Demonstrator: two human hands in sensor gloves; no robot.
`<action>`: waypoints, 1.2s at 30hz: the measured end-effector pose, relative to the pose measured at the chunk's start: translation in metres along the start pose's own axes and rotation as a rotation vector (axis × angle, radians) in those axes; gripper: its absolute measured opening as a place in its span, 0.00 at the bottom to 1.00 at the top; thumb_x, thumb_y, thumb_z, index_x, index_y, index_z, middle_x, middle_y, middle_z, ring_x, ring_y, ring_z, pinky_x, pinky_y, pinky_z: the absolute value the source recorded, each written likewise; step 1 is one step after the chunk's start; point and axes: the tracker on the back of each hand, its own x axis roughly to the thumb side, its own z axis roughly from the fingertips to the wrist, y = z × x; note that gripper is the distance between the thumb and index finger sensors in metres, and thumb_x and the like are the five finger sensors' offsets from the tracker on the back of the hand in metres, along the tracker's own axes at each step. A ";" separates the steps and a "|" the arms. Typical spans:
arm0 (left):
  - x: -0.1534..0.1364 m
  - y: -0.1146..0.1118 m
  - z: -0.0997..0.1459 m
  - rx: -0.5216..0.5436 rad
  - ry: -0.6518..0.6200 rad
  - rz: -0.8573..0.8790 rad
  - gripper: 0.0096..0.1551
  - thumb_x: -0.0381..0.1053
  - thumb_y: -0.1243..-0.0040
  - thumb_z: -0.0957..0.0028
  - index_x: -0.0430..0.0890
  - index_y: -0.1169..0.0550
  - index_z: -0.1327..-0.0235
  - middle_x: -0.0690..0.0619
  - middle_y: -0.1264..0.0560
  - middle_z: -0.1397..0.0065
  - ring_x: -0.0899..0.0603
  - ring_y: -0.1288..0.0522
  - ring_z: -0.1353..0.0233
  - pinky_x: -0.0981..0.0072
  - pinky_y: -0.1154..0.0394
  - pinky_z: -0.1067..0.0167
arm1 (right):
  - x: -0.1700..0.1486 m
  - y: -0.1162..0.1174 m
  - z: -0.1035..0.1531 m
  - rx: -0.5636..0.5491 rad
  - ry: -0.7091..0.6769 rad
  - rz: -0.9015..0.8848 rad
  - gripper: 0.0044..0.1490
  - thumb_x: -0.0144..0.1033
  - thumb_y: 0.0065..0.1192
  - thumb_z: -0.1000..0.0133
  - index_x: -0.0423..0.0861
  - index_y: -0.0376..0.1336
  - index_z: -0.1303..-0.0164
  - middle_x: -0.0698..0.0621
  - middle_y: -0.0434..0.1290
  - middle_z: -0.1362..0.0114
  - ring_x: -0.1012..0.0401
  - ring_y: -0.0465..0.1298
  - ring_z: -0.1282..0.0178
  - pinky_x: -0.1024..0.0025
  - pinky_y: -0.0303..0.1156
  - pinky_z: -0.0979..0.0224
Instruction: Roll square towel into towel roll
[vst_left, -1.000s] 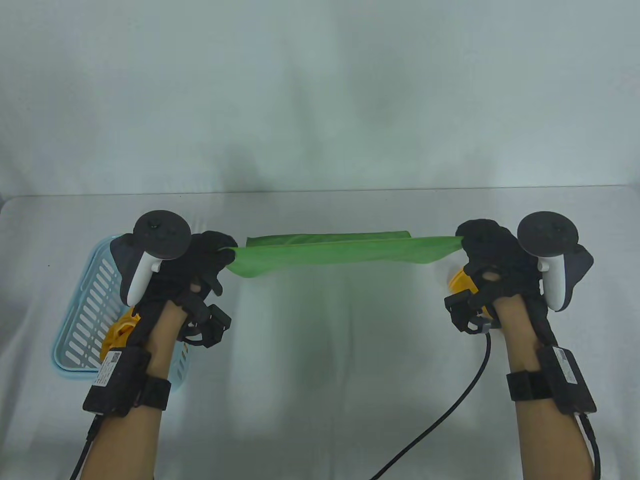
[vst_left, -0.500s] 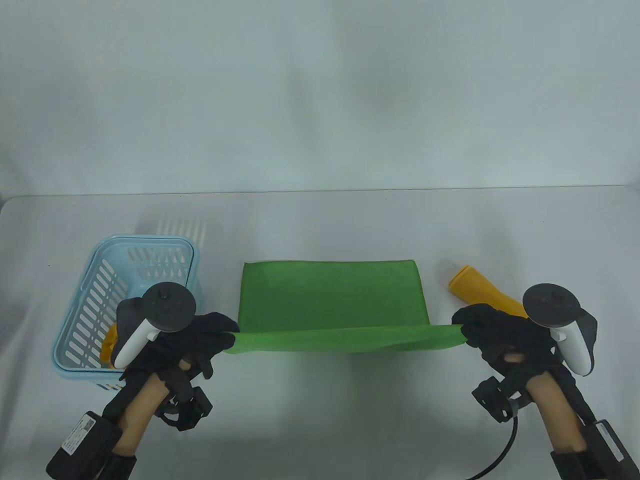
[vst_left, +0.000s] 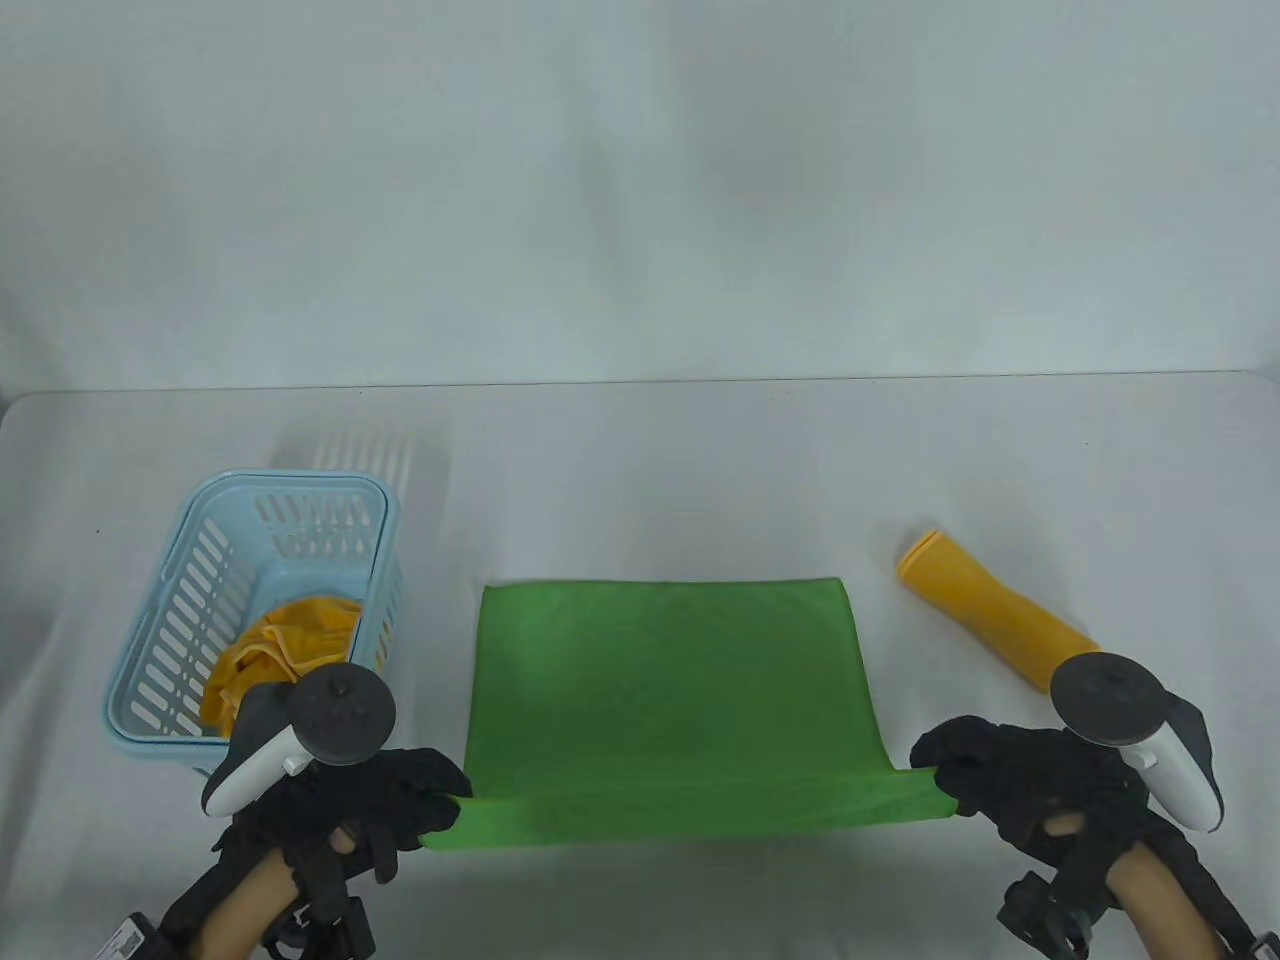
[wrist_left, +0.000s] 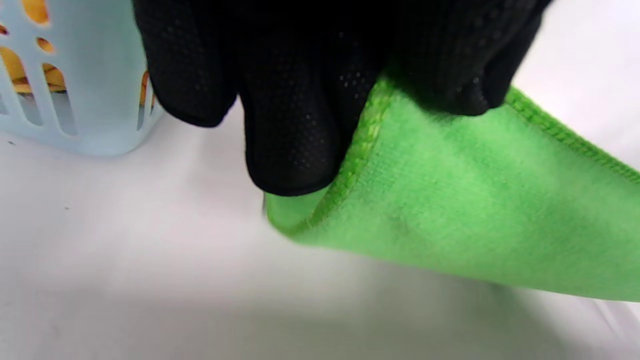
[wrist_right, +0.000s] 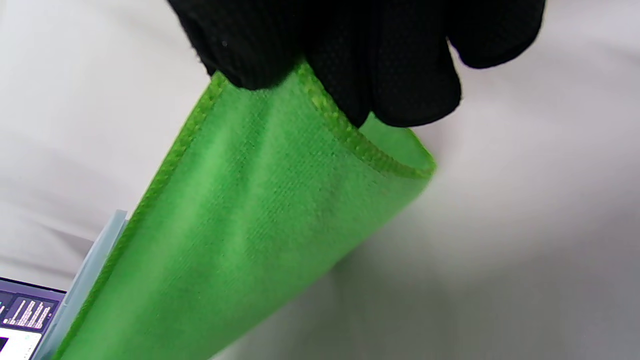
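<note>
the white desk (vst_left: 640, 480) takes up most of the table view, and the green square towel (vst_left: 670, 690) lies spread flat in the middle of it, far edge straight, near edge lifted a bit off the surface. to the left of the towel sits a light blue slotted basket (vst_left: 170, 640) with a crumpled yellow cloth (vst_left: 285, 645) inside; to the right, well apart from the basket, lies a rolled yellow towel (vst_left: 995, 615) at an angle.

left hand (vst_left: 375, 805) pinches the near left corner of the towel, right hand (vst_left: 1020, 790) pinches the near right corner, so the near edge runs taut between them. from above you mostly see the trackers and the knuckles, not the actual grip.

that's where the wrist views help. left wrist view shows the black gloved fingers (wrist_left: 295, 125) curled down over the stitched hem, corner folded under, and a bit of the basket wall at the top left. right wrist view shows the same thing mirrored: fingertips (wrist_right: 395, 75) clamped on the hem with the towel hanging away below. it also catches a lit screen (wrist_right: 22, 320) in the bottom left corner, which the table view doesn't show.
</note>
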 end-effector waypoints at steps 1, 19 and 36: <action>0.001 0.001 -0.001 0.019 0.009 -0.015 0.21 0.53 0.36 0.56 0.58 0.16 0.48 0.59 0.12 0.47 0.47 0.12 0.45 0.45 0.24 0.36 | 0.001 -0.001 0.000 -0.010 -0.003 0.001 0.23 0.38 0.65 0.55 0.56 0.71 0.48 0.51 0.81 0.49 0.50 0.79 0.44 0.43 0.69 0.33; 0.031 0.052 -0.081 0.331 0.336 -0.162 0.21 0.53 0.37 0.56 0.58 0.16 0.48 0.57 0.15 0.42 0.45 0.14 0.42 0.45 0.25 0.36 | 0.020 -0.020 -0.085 -0.277 0.119 0.033 0.23 0.39 0.64 0.54 0.57 0.70 0.48 0.53 0.78 0.42 0.49 0.77 0.38 0.43 0.68 0.32; 0.024 0.043 -0.179 0.379 0.611 -0.290 0.22 0.56 0.37 0.57 0.57 0.17 0.49 0.58 0.15 0.42 0.45 0.14 0.41 0.45 0.25 0.35 | 0.023 0.006 -0.180 -0.446 0.315 0.256 0.23 0.40 0.64 0.54 0.57 0.69 0.47 0.53 0.78 0.42 0.50 0.77 0.38 0.44 0.67 0.31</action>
